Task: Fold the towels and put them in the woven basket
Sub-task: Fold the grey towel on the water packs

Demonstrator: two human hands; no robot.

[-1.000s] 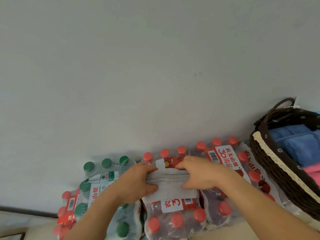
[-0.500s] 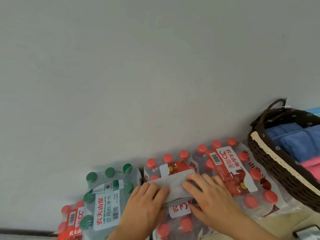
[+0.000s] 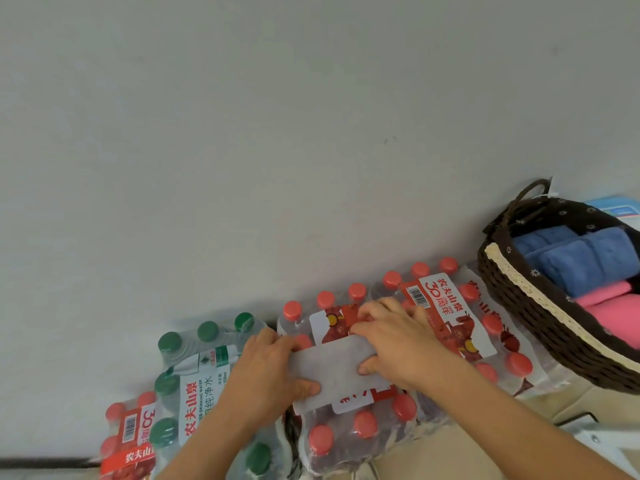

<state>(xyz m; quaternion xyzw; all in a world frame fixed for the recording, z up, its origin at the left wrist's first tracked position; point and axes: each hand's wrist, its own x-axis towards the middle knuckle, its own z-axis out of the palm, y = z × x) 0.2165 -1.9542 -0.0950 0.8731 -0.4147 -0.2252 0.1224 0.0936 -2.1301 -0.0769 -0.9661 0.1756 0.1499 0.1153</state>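
A folded pale grey cloth towel (image 3: 334, 370) lies flat on top of a shrink-wrapped pack of red-capped water bottles (image 3: 349, 431), toward the pack's far edge. Its long axis runs left to right, the right end tipped slightly away. The left hand (image 3: 266, 372) grips the left end, thumb on the near-left corner, fingers curled at the far edge. The right hand (image 3: 398, 341) grips the right end, thumb on top, fingers hooked over the far edge. Both forearms reach in from the near side. The dark brown woven basket with cream lace trim (image 3: 540, 327) sits well to the right, holding folded blue towels (image 3: 588, 265) and pink towels (image 3: 609, 306).
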